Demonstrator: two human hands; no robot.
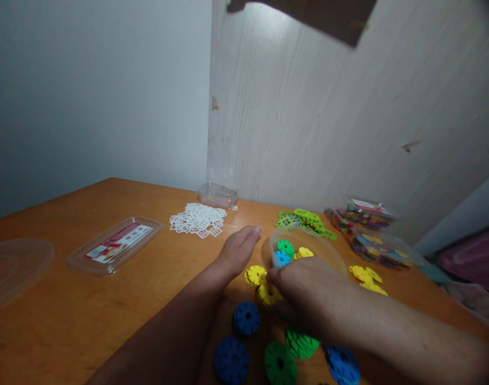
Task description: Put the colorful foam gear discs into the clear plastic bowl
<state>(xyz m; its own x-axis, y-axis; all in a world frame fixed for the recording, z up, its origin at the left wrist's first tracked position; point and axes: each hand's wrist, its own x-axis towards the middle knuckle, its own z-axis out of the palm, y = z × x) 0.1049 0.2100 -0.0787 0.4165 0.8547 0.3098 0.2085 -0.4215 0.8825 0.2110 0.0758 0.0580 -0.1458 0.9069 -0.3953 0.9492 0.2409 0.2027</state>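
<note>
My left hand [238,248] lies flat on the orange table [68,315] with its fingers stretched out, holding nothing, just left of a clear plastic bowl [300,238]. The bowl holds green, blue and yellow toothed discs. My right hand [304,291] is curled over the bowl's near rim, its fingers closed by a yellow disc [268,294]; what it grips is hidden. Another yellow disc [255,275] lies between my hands. Blue discs [246,317] and green discs [280,363] lie in front of my arms.
A pile of white square pieces [198,218] and a small clear tub [217,194] lie at the back. A clear lid with a label [116,244] and a round clear lid [15,267] sit left. Green pieces [304,218], yellow discs [366,278] and tubs of coloured pieces [368,214] stand right.
</note>
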